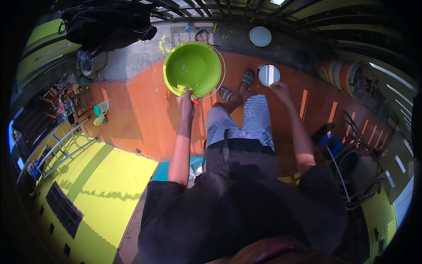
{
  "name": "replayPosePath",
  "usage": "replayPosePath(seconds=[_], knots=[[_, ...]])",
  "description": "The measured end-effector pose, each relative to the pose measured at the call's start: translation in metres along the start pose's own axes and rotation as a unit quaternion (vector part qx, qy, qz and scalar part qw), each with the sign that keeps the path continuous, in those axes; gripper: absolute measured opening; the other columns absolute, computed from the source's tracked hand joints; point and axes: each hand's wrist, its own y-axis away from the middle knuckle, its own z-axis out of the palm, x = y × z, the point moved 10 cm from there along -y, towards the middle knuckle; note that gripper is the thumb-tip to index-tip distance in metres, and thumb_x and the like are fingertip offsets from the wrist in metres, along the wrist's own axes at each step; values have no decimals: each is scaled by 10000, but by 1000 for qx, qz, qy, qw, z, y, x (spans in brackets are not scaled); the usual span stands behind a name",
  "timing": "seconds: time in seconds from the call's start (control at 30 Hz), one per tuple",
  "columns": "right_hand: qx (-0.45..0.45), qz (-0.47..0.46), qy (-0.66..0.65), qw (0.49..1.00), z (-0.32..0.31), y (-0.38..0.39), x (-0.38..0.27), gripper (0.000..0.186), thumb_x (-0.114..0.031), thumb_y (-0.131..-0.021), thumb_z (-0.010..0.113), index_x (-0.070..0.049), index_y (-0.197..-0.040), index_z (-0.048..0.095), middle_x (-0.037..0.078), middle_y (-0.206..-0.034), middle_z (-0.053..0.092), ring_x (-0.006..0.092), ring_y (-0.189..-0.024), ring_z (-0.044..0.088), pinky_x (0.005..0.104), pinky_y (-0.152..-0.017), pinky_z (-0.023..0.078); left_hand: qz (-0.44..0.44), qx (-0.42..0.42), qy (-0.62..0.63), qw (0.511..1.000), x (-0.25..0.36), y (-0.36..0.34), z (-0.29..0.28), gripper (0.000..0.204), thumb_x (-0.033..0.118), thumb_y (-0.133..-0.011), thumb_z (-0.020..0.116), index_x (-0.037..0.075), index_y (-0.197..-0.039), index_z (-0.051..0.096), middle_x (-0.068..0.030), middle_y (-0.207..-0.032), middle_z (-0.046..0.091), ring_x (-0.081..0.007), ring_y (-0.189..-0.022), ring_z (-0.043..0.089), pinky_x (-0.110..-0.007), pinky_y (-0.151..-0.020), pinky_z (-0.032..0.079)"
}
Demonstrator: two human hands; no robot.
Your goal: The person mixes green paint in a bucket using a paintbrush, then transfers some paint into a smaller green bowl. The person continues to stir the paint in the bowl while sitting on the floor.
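A large lime-green bucket (193, 66) with a thin wire handle stands in front of me, its inside coated in lime green. At its near rim my left hand (187, 97) is closed around what looks like a paintbrush (195, 101). The brush's red end sticks out on the right of the hand, and its yellow-green end lies over the rim. My right hand (280, 89) has its fingers curled, just by a round white container (269, 75) near my foot. Whether it touches that container or pinches something small, I cannot tell.
Another round white container (260, 36) sits farther off on grey concrete. A large stained drum (351, 79) lies at the right. A metal ladder (66, 149) is at the left, beside the yellow wall (101, 176). Dark cloth (107, 26) hangs at upper left.
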Motion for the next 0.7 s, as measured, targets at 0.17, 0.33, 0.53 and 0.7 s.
replayPosePath(seconds=[0.17, 0.33, 0.53, 0.7], knots=[[5, 1, 124, 992, 31, -168, 99, 201, -240, -824, 641, -100, -916, 751, 141, -927, 727, 301, -903, 696, 410, -807, 531, -75, -33, -124, 989, -56, -99, 35, 374, -6, -911, 553, 23, -1277, 477, -70, -1103, 601, -179, -982, 627, -294, -750, 546], [57, -6, 247, 967, 59, -314, 184, 185, -218, -801, 670, -113, -947, 715, 140, -993, 690, 333, -953, 673, 466, -816, 528, -37, -105, -189, 976, -141, -225, 87, 324, 41, -920, 561, 13, -1236, 499, -61, -1069, 603, -158, -914, 620, -287, -717, 528], [184, -237, 377, 876, 85, -416, 194, 282, -159, -761, 734, -92, -1026, 664, 98, -1034, 602, 282, -1000, 598, 454, -836, 496, -96, -170, -247, 949, -290, -381, 99, 406, 51, -916, 571, 0, -1301, 454, -71, -1114, 597, -170, -968, 608, -306, -792, 515], [161, -231, 469, 837, 105, -468, 217, 222, -186, -791, 724, -111, -995, 682, 65, -987, 620, 245, -988, 595, 427, -818, 471, -72, -194, -247, 947, -368, -470, 107, 421, 79, -925, 589, 2, -1319, 464, -92, -1201, 587, -193, -1069, 596, -322, -839, 513]])
